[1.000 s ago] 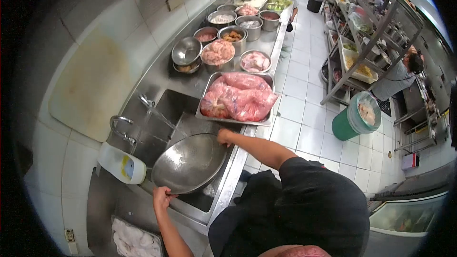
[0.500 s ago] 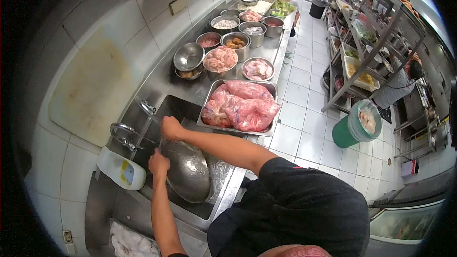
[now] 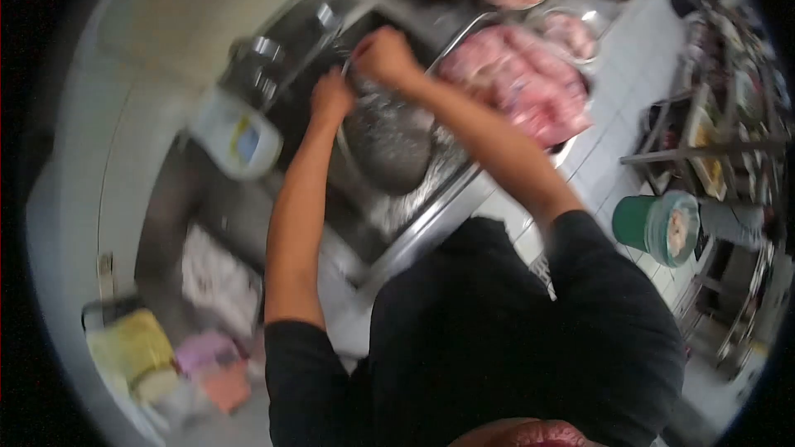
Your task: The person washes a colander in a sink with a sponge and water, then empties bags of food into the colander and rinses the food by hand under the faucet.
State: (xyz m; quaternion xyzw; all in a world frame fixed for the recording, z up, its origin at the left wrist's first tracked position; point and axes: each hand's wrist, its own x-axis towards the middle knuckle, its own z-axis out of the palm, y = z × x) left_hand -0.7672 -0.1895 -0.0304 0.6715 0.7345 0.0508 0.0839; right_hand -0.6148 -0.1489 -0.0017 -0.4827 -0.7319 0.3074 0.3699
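Now two on one metal bowl: left hand, right hand.

Bowl — now turned, hands closer together

Heavy motion blur, fisheye bending, black corners, muted light, glare on taps

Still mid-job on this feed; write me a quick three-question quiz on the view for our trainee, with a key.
1. Whose rim are the left hand and right hand at?
a) the white plastic container
b) the large metal bowl
c) the metal tray

2. True or false: the pink meat lies beside the sink, not in it.

3. Fill in: the bin on the floor at the picture's right is ____ in colour.

Key: 1. b; 2. true; 3. green.
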